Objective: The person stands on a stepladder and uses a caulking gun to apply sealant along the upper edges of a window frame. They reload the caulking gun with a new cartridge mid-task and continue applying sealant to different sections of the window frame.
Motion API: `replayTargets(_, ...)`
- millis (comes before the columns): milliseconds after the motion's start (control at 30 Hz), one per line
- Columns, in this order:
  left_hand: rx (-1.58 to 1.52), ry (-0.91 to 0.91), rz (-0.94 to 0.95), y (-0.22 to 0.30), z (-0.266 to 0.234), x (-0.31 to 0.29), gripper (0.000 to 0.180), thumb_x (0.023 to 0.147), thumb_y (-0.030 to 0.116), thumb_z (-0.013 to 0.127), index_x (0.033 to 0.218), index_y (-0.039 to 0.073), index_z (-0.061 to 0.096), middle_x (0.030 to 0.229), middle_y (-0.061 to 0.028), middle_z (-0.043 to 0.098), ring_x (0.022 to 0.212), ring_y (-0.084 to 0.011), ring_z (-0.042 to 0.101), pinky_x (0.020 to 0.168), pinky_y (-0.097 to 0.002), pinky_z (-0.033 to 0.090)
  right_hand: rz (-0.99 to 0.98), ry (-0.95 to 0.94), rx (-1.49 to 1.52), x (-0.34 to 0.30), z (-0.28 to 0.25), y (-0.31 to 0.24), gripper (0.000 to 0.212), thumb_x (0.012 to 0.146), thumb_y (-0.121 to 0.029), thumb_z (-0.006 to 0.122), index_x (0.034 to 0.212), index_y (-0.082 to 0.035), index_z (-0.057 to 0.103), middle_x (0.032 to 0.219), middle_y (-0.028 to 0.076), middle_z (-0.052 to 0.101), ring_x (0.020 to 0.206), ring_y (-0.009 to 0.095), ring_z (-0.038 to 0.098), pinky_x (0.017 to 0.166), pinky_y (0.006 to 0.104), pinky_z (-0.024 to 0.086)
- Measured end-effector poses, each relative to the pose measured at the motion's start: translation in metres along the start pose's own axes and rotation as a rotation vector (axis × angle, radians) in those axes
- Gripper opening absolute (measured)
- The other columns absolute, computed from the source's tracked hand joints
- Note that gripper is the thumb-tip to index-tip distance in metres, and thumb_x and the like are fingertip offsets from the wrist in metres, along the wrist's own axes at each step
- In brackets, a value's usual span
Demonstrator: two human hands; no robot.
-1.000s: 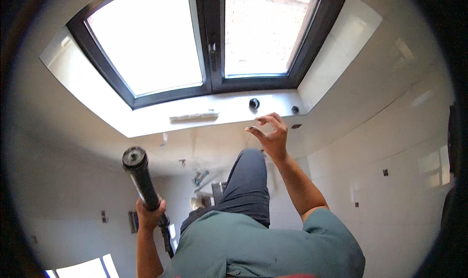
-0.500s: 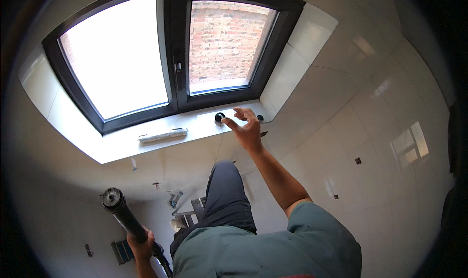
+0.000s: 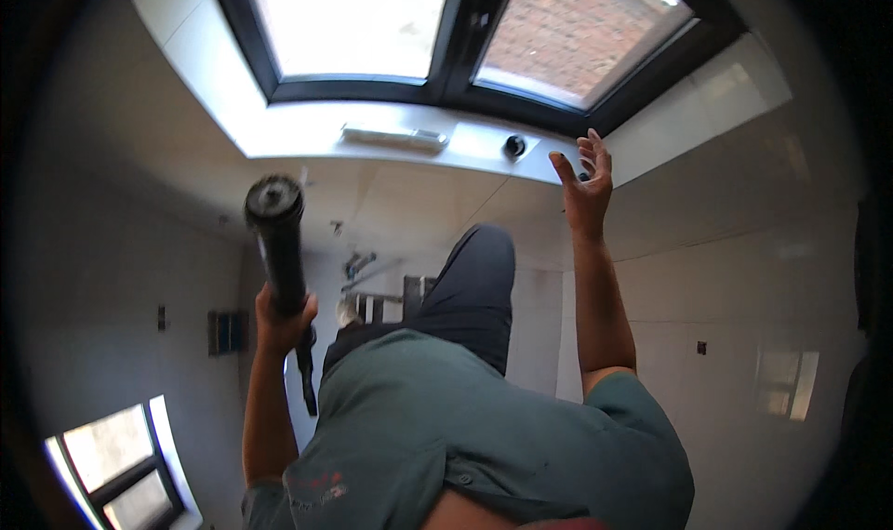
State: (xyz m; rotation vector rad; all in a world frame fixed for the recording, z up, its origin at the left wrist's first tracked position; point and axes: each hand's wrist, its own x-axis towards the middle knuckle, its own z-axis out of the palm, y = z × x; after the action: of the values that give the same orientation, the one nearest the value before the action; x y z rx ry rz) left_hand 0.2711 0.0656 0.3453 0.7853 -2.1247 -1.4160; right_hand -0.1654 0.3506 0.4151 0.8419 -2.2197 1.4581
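My left hand (image 3: 285,322) is wrapped around the dark tubular body of a caulking gun (image 3: 282,256), which points up with its round front end toward the window; the gun's thinner handle part hangs below the hand. My right hand (image 3: 588,195) is raised at the right end of the window sill, fingers spread and holding nothing. A small black round piece (image 3: 514,146) stands on the sill to the left of that hand. Another small dark thing shows partly behind its fingers. Further left on the sill lies a pale sausage-shaped sealant pack (image 3: 394,138).
The white tiled sill (image 3: 302,132) runs below a dark-framed window (image 3: 456,88). Under my bent leg (image 3: 479,265) is a dark slatted step or stand (image 3: 416,293). Pale tiled walls carry wall-box openings (image 3: 702,348). A second window (image 3: 116,470) is at lower left.
The view has tilted and shifted. My left hand has raised the caulking gun nearer the sill. My right hand has drawn away rightward from the black round piece, its fingers spread wider.
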Motion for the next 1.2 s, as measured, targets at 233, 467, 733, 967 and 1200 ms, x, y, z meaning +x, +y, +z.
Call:
replayTargets(233,-0.005,0.008,-0.045,0.012,-0.012,0.012,0.029,0.080,0.017,0.085,0.093,0.008,0.060,0.078,-0.0013,0.063,0.070,-0.0131,0.061,0.065,-0.0314,0.052,0.117,-0.342,0.156,-0.081,0.065,-0.026,0.099,0.077,-0.050,0.089,0.151,-0.001,0.044,0.130,0.016,0.058,0.124,0.028,0.055,0.104,0.0425,0.047)
replayTargets(467,0.103,0.010,-0.100,0.027,-0.013,0.017,0.031,0.077,0.018,0.085,0.093,0.008,0.060,0.074,-0.0007,0.063,0.066,-0.0123,0.057,0.065,-0.0313,0.050,0.268,-0.678,0.575,-0.113,0.107,-0.094,0.109,0.076,-0.050,0.089,0.157,-0.002,0.034,0.140,0.021,0.056,0.128,0.032,0.056,0.111,0.0452,0.045)
replayTargets(733,0.133,-0.096,-0.165,0.059,0.014,0.010,0.030,0.077,0.014,0.084,0.094,0.006,0.061,0.080,-0.0007,0.066,0.071,-0.0107,0.061,0.070,-0.0309,0.053,0.078,-0.747,0.924,-0.083,0.126,-0.177,0.097,0.075,-0.050,0.089,0.148,0.000,0.047,0.134,0.019,0.062,0.125,0.028,0.059,0.108,0.0429,0.046)
replayTargets(967,0.115,-0.187,-0.186,0.069,0.029,0.004,0.048,0.076,0.018,0.083,0.118,0.004,0.064,0.087,-0.0056,0.066,0.079,-0.0154,0.060,0.076,-0.0319,0.051,0.181,-0.874,1.007,-0.084,0.133,-0.202,0.041,0.089,-0.036,0.082,0.113,-0.005,0.067,0.103,0.009,0.071,0.096,0.016,0.069,0.079,0.0311,0.058)
replayTargets(1200,0.013,-0.272,-0.223,0.068,0.029,0.002,0.040,0.074,0.019,0.083,0.106,0.004,0.063,0.084,-0.0021,0.063,0.074,-0.0135,0.057,0.072,-0.0298,0.049,0.144,-0.712,0.924,-0.086,0.133,-0.196,0.032,0.095,-0.035,0.075,0.107,-0.005,0.070,0.094,0.008,0.074,0.088,0.016,0.070,0.079,0.0340,0.056)
